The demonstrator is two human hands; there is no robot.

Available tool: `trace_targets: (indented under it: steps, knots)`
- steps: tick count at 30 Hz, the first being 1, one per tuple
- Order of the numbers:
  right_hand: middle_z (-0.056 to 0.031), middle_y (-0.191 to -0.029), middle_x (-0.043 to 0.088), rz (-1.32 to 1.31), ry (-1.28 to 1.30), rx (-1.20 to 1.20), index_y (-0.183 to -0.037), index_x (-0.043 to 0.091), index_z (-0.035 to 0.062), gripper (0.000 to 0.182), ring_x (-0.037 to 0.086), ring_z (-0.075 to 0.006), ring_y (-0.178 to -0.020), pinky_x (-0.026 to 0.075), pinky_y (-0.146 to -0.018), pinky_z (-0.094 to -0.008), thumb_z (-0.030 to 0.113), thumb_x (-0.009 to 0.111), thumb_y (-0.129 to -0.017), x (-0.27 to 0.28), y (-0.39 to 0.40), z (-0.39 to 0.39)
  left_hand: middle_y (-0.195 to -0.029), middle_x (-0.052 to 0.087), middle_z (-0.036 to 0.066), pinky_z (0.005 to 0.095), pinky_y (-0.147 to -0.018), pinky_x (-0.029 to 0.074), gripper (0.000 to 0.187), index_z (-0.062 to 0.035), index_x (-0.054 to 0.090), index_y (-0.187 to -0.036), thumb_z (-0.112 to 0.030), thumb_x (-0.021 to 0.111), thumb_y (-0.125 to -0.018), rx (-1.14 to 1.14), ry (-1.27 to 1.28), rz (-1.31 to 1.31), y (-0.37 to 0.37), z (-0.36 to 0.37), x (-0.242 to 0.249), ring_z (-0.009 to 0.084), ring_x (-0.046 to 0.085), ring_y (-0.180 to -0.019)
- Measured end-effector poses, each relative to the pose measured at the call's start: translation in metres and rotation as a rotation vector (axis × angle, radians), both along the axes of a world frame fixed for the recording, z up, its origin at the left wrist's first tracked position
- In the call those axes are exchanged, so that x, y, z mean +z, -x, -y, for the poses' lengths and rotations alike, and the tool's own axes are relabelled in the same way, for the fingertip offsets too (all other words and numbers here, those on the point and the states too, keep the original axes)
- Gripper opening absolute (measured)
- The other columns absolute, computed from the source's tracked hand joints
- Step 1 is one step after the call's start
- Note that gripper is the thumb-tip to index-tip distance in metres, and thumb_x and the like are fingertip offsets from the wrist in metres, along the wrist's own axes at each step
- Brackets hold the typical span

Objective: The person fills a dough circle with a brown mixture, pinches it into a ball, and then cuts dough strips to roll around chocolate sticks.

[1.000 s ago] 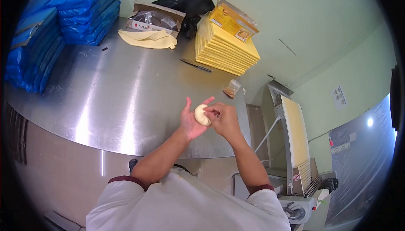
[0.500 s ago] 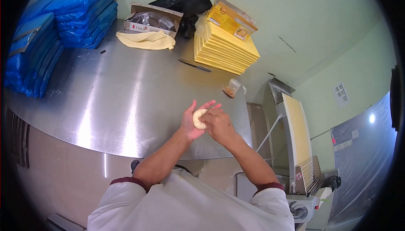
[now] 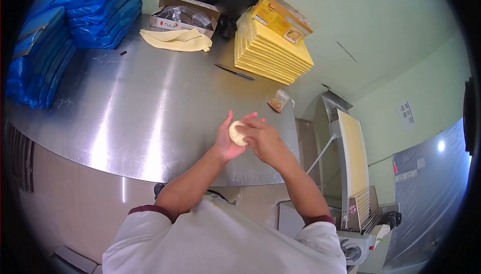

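A small round ball of pale dough (image 3: 237, 133) rests in the palm of my left hand (image 3: 227, 146), whose thumb points up along its left side. My right hand (image 3: 265, 142) reaches over from the right, and its bent fingers lie on the top and right side of the dough. Those fingers are slightly blurred and hide part of the ball. Both hands are above the near right part of the steel table (image 3: 195, 123). Beyond them lie a knife (image 3: 234, 71) and a small clear bag with brown contents (image 3: 278, 101).
Stacks of blue-wrapped slabs (image 3: 100, 16) stand at the left. A folded pale dough sheet (image 3: 175, 40) lies before an open carton (image 3: 183, 17). Yellow packs (image 3: 273, 48) are piled at the back right, under an opened yellow box (image 3: 280, 21). A machine (image 3: 353, 164) stands to the right.
The right fingers have shifted from gripping the dough's centre to lying over its top. The dough's face, dimpled before, now looks smooth and round. The view has tilted slightly.
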State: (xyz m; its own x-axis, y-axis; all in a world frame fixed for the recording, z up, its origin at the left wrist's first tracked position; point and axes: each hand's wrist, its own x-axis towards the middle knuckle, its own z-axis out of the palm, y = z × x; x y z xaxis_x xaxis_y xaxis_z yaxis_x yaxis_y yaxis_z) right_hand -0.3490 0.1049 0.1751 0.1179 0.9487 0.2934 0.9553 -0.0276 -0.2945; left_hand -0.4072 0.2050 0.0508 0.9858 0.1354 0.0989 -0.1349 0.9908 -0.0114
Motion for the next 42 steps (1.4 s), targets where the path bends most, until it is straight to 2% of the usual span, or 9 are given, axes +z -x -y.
trace_targets:
  steps: [5,8,11,14,17,20,26,29,42]
  knots:
    - [-0.0150,-0.096,0.071,0.067,0.121,-0.045,-0.104,0.075,0.0043,0.026,0.070,-0.0342,-0.085,0.057,-0.075,-0.0395,-0.003,0.072,-0.079,-0.022,-0.001,0.004,-0.150,0.045,0.021,0.0542,-0.116,0.034,0.083,-0.0068,0.045,-0.144,-0.073,0.031,-0.097,-0.084,0.062,0.039,-0.003,-0.001,-0.006,0.0361,0.040,-0.141]
    - [-0.0150,-0.093,0.071,-0.255,0.051,-0.215,-0.101,0.076,0.0038,0.024,0.070,-0.0330,-0.081,0.057,-0.071,-0.0375,-0.002,0.072,-0.079,-0.006,-0.011,-0.005,-0.149,0.046,0.020,0.0532,-0.116,0.034,0.082,-0.0074,0.046,-0.144,-0.073,0.032,-0.097,-0.071,0.059,-0.007,0.007,0.001,0.003,0.0362,0.041,-0.140]
    - [-0.0170,-0.098,0.072,-0.269,0.153,-0.359,-0.102,0.076,0.0024,0.022,0.071,-0.0311,-0.082,0.057,-0.070,-0.0351,-0.002,0.070,-0.081,-0.015,-0.008,-0.012,-0.148,0.046,0.020,0.0527,-0.116,0.034,0.080,-0.0082,0.046,-0.144,-0.071,0.032,-0.098,0.095,0.018,-0.050,-0.002,0.007,0.003,0.0359,0.042,-0.139]
    - [-0.0162,-0.100,0.072,0.026,0.068,-0.154,-0.104,0.075,0.0016,0.022,0.071,-0.0308,-0.083,0.057,-0.073,-0.0351,-0.001,0.069,-0.083,-0.033,-0.003,-0.006,-0.148,0.046,0.021,0.0526,-0.116,0.034,0.075,-0.0082,0.046,-0.144,-0.067,0.033,-0.100,0.083,0.089,-0.028,-0.008,0.009,-0.025,0.0359,0.042,-0.139]
    - [-0.0164,-0.102,0.072,-0.234,-0.024,-0.097,-0.105,0.075,0.0036,0.024,0.070,-0.0333,-0.085,0.057,-0.075,-0.0386,-0.001,0.069,-0.082,-0.005,-0.007,-0.003,-0.149,0.044,0.023,0.0526,-0.117,0.032,0.071,-0.0075,0.045,-0.145,-0.062,0.035,-0.101,0.049,0.073,-0.043,-0.001,-0.002,-0.025,0.0372,0.041,-0.140]
    - [-0.0150,-0.100,0.072,-0.012,0.026,0.060,-0.105,0.076,0.0054,0.026,0.070,-0.0339,-0.084,0.057,-0.076,-0.0399,-0.002,0.070,-0.080,-0.011,-0.003,-0.005,-0.147,0.045,0.024,0.0522,-0.116,0.035,0.067,-0.0069,0.045,-0.145,-0.058,0.035,-0.102,0.000,0.104,0.026,0.002,-0.001,-0.009,0.0357,0.044,-0.138]
    - [-0.0137,-0.098,0.071,-0.057,0.046,-0.004,-0.098,0.076,0.0047,0.024,0.070,-0.0315,-0.087,0.055,-0.073,-0.0402,-0.003,0.070,-0.076,-0.036,-0.014,0.001,-0.147,0.045,0.025,0.0521,-0.116,0.035,0.074,-0.0061,0.044,-0.145,-0.064,0.035,-0.100,-0.085,0.132,0.098,0.001,-0.003,-0.015,0.0364,0.045,-0.137]
    - [-0.0158,-0.093,0.071,-0.283,0.101,-0.281,-0.099,0.074,0.0012,0.020,0.071,-0.0309,-0.079,0.056,-0.072,-0.0376,-0.002,0.071,-0.080,-0.005,-0.006,-0.005,-0.149,0.043,0.023,0.0520,-0.117,0.033,0.077,-0.0065,0.041,-0.147,-0.066,0.037,-0.099,0.022,0.106,0.066,0.002,0.001,-0.017,0.0369,0.041,-0.139]
    - [-0.0132,-0.100,0.071,-0.078,0.016,-0.156,-0.098,0.075,0.0031,0.022,0.070,-0.0305,-0.085,0.056,-0.078,-0.0377,-0.005,0.070,-0.078,-0.031,-0.003,-0.007,-0.149,0.044,0.022,0.0524,-0.116,0.035,0.065,-0.0035,0.046,-0.142,-0.054,0.043,-0.102,0.071,0.062,0.025,-0.008,0.004,-0.010,0.0358,0.042,-0.139]
